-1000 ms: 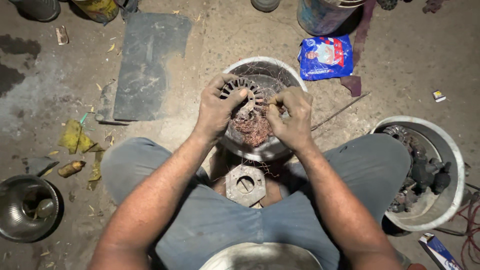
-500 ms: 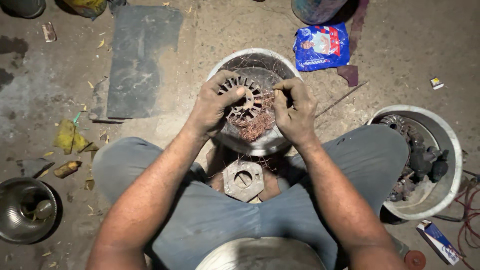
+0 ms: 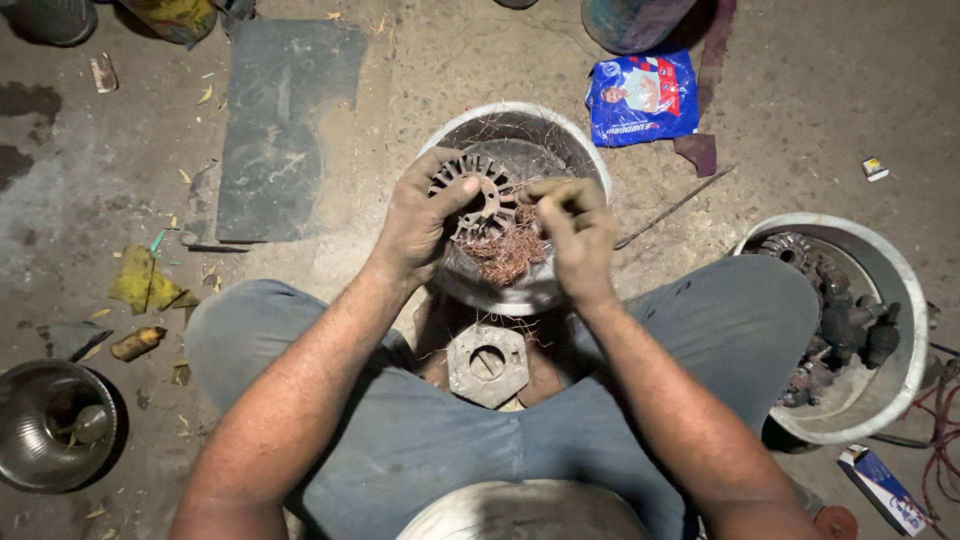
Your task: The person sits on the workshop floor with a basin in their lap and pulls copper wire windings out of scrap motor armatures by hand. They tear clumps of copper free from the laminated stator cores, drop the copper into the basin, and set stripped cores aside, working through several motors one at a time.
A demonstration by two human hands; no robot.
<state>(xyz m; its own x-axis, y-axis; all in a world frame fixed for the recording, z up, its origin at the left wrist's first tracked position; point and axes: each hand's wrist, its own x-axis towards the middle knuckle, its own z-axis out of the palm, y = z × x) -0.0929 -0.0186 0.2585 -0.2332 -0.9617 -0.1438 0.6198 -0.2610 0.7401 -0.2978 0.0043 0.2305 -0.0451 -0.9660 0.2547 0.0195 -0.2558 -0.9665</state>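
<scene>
My left hand (image 3: 420, 215) grips a round slotted metal motor core (image 3: 478, 192), held over a metal bowl (image 3: 560, 140). My right hand (image 3: 572, 228) pinches thin copper wire strands (image 3: 523, 186) coming off the core. A tangle of reddish copper wire (image 3: 503, 256) lies in the bowl beneath the core. Both hands are dusty. I sit on the ground with my knees spread around the bowl.
A hexagonal metal block (image 3: 487, 363) lies between my legs. A tub of dark metal parts (image 3: 890, 280) stands at the right, a steel bowl (image 3: 30, 420) at lower left. A dark slab (image 3: 285, 130), a blue packet (image 3: 642, 98) and a thin rod (image 3: 672, 208) lie on the dirt floor.
The view has shifted slightly. My right hand has pulled a little away from the core, drawing the wire strands out. My left hand keeps its grip.
</scene>
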